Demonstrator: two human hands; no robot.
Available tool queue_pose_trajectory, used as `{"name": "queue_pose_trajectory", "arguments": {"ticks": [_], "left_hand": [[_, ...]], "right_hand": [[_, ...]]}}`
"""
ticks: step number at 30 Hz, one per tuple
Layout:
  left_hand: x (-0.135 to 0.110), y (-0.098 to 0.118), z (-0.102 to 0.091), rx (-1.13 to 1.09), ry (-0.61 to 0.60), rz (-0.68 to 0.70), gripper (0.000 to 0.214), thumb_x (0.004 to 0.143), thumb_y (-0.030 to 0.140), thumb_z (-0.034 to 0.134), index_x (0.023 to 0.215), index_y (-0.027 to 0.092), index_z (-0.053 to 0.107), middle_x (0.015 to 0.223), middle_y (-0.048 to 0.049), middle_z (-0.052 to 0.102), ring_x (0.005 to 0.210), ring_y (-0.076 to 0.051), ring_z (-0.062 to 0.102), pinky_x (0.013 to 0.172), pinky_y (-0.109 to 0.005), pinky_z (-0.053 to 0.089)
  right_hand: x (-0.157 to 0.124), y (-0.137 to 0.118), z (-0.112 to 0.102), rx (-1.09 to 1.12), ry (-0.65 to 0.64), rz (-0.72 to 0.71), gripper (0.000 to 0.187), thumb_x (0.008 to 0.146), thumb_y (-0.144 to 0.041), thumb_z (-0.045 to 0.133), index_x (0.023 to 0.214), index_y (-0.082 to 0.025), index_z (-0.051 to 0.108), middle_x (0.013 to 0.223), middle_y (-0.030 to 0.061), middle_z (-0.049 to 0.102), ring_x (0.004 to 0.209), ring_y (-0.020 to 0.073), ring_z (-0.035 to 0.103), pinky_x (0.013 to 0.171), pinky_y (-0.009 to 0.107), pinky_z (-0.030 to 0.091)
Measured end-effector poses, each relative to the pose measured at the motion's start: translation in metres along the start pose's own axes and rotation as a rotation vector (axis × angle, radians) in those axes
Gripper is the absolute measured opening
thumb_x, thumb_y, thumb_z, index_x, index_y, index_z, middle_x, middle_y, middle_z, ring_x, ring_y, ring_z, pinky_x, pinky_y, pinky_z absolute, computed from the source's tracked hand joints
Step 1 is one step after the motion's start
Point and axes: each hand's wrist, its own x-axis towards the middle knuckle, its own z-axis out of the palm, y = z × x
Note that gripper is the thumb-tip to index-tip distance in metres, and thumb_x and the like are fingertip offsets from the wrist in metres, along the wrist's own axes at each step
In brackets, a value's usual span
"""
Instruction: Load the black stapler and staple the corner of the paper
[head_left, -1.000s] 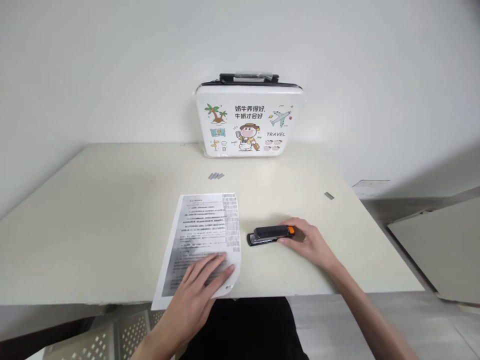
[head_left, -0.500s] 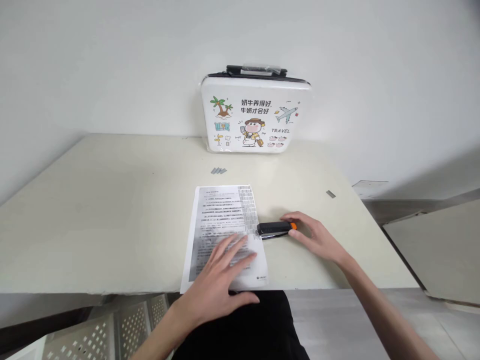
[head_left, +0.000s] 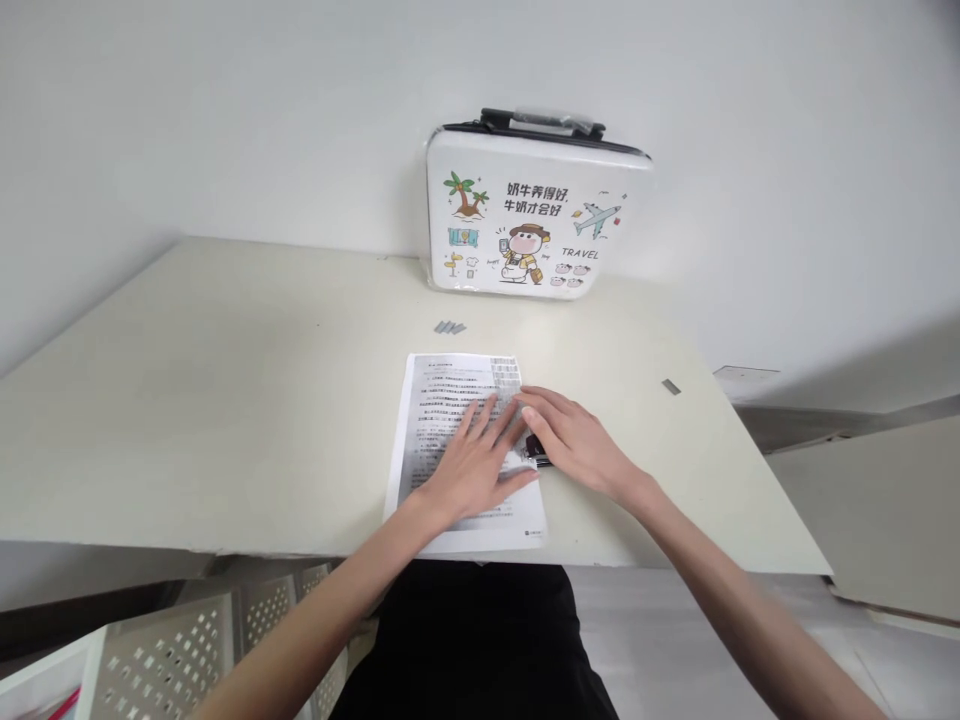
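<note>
A printed sheet of paper point(head_left: 442, 400) lies on the table near its front edge, with rows of staple-like marks down its upper right side. My left hand point(head_left: 472, 465) rests flat on the sheet, fingers spread. Over the black stapler point(head_left: 535, 450) is my right hand point(head_left: 581, 440), its palm and fingers covering most of it. Only the stapler's front end shows, at the right edge of the sheet. My right fingertips reach the paper's edge, close to the left fingertips; the grip underneath is partly hidden.
Behind the sheet are several strips of staples point(head_left: 450, 327), and another staple strip point(head_left: 671, 387) lies at the right. A white cartoon-printed case point(head_left: 540, 220) stands against the wall. Perforated plastic bins point(head_left: 169, 650) sit below the table point(head_left: 187, 400) at left.
My right hand has slid left and forward along the stapler, now covering most of it. My left hand has moved up the sheet. The view has shifted slightly.
</note>
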Motion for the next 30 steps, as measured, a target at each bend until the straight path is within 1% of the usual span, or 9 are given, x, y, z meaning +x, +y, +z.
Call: {"name": "queue_pose_trajectory", "arguments": {"ticks": [6, 11, 15, 23, 27, 30], "left_hand": [[0.001, 0.002, 0.006, 0.011, 0.035, -0.027, 0.078, 0.107, 0.065, 0.038, 0.168, 0.019, 0.025, 0.176, -0.0095, 0.022, 0.164, -0.032, 0.001, 0.133, -0.057, 0.007], [0.002, 0.004, 0.009, 0.008, 0.064, -0.027, 0.077, 0.107, 0.063, 0.041, 0.166, 0.016, 0.028, 0.174, -0.0119, 0.027, 0.164, -0.033, 0.005, 0.133, -0.057, 0.006], [0.002, 0.005, 0.011, -0.003, 0.080, -0.024, 0.076, 0.106, 0.062, 0.041, 0.167, 0.018, 0.028, 0.173, -0.0111, 0.030, 0.164, -0.032, 0.005, 0.133, -0.058, 0.007], [0.003, 0.006, 0.012, -0.016, 0.069, -0.045, 0.075, 0.107, 0.063, 0.037, 0.165, 0.017, 0.031, 0.173, -0.0105, 0.030, 0.164, -0.033, 0.006, 0.133, -0.057, 0.005], [0.003, 0.006, 0.014, -0.013, 0.061, -0.054, 0.077, 0.107, 0.063, 0.038, 0.165, 0.014, 0.032, 0.173, -0.0116, 0.029, 0.164, -0.034, 0.005, 0.133, -0.057, 0.003], [0.003, 0.006, 0.015, -0.017, 0.065, -0.052, 0.077, 0.107, 0.063, 0.039, 0.166, 0.014, 0.030, 0.174, -0.0111, 0.029, 0.164, -0.034, 0.004, 0.133, -0.057, 0.003]], "right_hand": [[-0.001, 0.001, 0.001, -0.049, -0.043, 0.030, 0.057, 0.111, -0.054, 0.020, 0.148, -0.031, 0.058, 0.161, 0.0034, 0.052, 0.151, 0.0251, 0.044, 0.125, 0.052, 0.037], [-0.001, -0.002, 0.002, -0.095, -0.038, 0.028, 0.054, 0.112, -0.050, 0.023, 0.147, -0.030, 0.059, 0.160, 0.0040, 0.053, 0.151, 0.0256, 0.045, 0.123, 0.052, 0.040], [-0.001, -0.003, 0.004, -0.138, -0.033, 0.025, 0.053, 0.112, -0.048, 0.023, 0.146, -0.030, 0.060, 0.157, 0.0037, 0.056, 0.148, 0.0257, 0.049, 0.120, 0.051, 0.044], [-0.001, -0.006, 0.005, -0.161, -0.017, 0.048, 0.051, 0.112, -0.047, 0.024, 0.144, -0.031, 0.060, 0.156, 0.0021, 0.057, 0.147, 0.0252, 0.050, 0.118, 0.047, 0.047], [-0.001, -0.005, 0.008, -0.182, -0.014, 0.065, 0.050, 0.112, -0.045, 0.025, 0.145, -0.031, 0.060, 0.157, 0.0023, 0.057, 0.147, 0.0261, 0.051, 0.118, 0.049, 0.047], [0.000, -0.004, 0.011, -0.214, -0.003, 0.052, 0.049, 0.112, -0.042, 0.026, 0.144, -0.029, 0.060, 0.156, 0.0041, 0.058, 0.145, 0.0272, 0.053, 0.116, 0.051, 0.049]]}}
